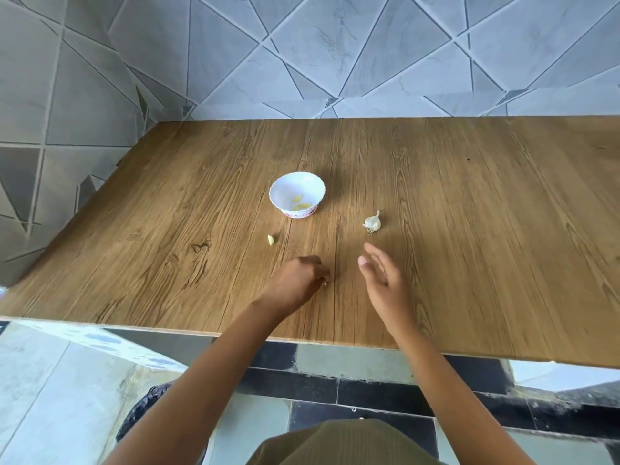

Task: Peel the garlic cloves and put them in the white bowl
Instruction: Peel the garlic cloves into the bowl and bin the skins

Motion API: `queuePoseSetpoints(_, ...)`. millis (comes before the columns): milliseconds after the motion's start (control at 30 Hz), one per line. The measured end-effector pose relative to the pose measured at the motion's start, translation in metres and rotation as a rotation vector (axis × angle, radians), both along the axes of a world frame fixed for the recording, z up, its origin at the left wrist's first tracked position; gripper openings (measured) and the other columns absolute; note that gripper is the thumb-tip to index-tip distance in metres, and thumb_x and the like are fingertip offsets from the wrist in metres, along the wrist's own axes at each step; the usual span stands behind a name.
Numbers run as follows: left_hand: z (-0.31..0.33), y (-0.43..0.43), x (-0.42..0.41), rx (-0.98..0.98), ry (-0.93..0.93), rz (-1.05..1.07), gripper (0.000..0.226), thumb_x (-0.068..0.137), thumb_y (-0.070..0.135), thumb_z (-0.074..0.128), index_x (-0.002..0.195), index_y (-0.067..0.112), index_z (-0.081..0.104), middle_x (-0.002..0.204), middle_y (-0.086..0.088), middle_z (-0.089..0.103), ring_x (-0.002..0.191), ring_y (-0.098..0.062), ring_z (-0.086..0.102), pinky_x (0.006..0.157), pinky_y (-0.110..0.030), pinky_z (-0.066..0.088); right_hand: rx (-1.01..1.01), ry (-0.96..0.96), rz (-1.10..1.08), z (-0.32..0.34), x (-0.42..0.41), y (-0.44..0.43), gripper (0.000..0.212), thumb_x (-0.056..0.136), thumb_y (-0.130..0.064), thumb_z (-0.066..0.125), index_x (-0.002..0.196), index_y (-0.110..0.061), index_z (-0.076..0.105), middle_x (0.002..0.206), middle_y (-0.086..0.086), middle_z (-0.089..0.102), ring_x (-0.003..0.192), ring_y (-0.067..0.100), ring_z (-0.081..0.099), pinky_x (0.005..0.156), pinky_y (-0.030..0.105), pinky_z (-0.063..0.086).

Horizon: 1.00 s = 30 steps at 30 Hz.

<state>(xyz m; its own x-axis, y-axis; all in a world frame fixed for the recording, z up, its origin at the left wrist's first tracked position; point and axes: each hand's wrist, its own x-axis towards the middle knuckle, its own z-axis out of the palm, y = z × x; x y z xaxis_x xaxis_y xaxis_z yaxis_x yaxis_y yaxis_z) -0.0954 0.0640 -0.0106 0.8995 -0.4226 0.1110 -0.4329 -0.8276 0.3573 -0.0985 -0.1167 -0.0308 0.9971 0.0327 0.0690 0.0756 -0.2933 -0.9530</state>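
A small white bowl (297,194) with a scalloped rim stands mid-table; a few peeled yellowish cloves (299,202) lie inside. A partial garlic bulb (372,223) lies to its right. One loose clove (270,239) sits in front of the bowl, slightly left. My left hand (297,283) hovers low over the table with fingers curled, pinching a small whitish bit of garlic (325,282) at its fingertips. My right hand (382,276) is beside it, fingers straight and spread, holding nothing, just below the bulb.
The wooden table (469,229) meets a tiled wall at the back and left. Its front edge runs just below my wrists, with tiled floor beyond.
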Motion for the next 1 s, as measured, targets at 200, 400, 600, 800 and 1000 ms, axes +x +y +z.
queuePoseSetpoints(200,0.030,-0.008,0.019,-0.405,0.208,0.226,0.013,0.077,-0.005,0.068,0.081,0.005,0.074,0.072,0.002,0.070,0.060,0.002,0.058,0.065,-0.015,0.049,0.891,0.592,-0.042,0.026,0.009,0.012,0.032,0.101,-0.024,0.039,0.121,-0.005,0.055,0.117,0.009,0.061,0.110,0.019,0.057,0.101,0.033,0.043)
queuePoseSetpoints(400,0.047,-0.042,0.014,-0.217,0.074,0.001,0.023,0.079,-0.001,0.061,0.092,0.010,0.076,0.078,-0.001,0.073,0.062,-0.006,0.059,0.063,-0.011,0.043,1.276,0.892,-0.184,0.046,0.014,0.019,0.031,0.101,-0.018,0.039,0.081,0.000,0.055,0.084,0.016,0.058,0.079,0.023,0.059,0.063,0.033,0.056)
queuePoseSetpoints(600,0.039,-0.046,0.014,-0.287,0.025,0.100,0.021,0.072,0.004,0.059,0.083,0.014,0.074,0.078,0.000,0.074,0.072,-0.015,0.069,0.070,-0.033,0.055,1.308,0.925,-0.220,0.043,0.015,0.016,0.032,0.101,-0.017,0.036,0.089,0.004,0.057,0.084,0.018,0.058,0.077,0.023,0.057,0.078,0.035,0.052)
queuePoseSetpoints(800,0.036,-0.036,0.017,-0.298,-0.048,0.237,0.013,0.076,-0.001,0.067,0.081,0.011,0.070,0.074,-0.001,0.070,0.067,-0.018,0.065,0.065,-0.035,0.054,1.315,0.884,-0.182,0.043,0.014,0.010,0.036,0.102,-0.018,0.034,0.091,0.005,0.059,0.083,0.018,0.060,0.079,0.024,0.059,0.081,0.035,0.051)
queuePoseSetpoints(1000,0.016,-0.008,0.023,0.061,0.073,0.145,0.050,0.079,-0.019,0.043,0.107,0.011,0.071,0.104,-0.004,0.071,0.093,-0.017,0.066,0.083,-0.035,0.053,1.312,0.847,-0.232,0.035,0.012,-0.002,0.037,0.102,-0.018,0.032,0.093,0.005,0.060,0.091,0.016,0.062,0.086,0.024,0.060,0.079,0.036,0.050)
